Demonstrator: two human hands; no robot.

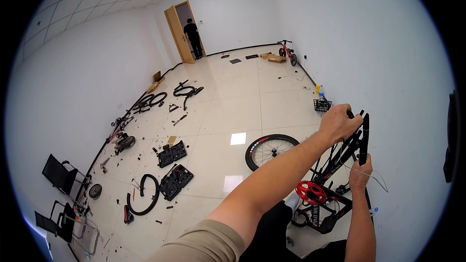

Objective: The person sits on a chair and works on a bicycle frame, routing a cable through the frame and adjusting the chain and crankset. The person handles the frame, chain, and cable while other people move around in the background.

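A black bicycle frame [338, 163] stands tilted beside the right wall, with a red chainring [310, 192] low on it. My left hand [339, 125] is closed around a black part at the frame's upper end; the fingers hide most of it. Below it, my right hand [360, 173] grips the lower end of a black bar [364, 138], whose exact kind I cannot make out. A thin pale cable [379, 177] loops out to the right of that hand. To the left of the frame is a spoked wheel with a black tyre [249, 157], partly behind my left forearm.
Left on the floor lie two black tool cases [175, 182], a loose tyre [157, 194], scattered parts and two black chairs [60, 174]. More bicycle parts [187, 90] lie farther off. A black basket [322, 105] sits by the right wall. A person [192, 36] stands at the open door [177, 36].
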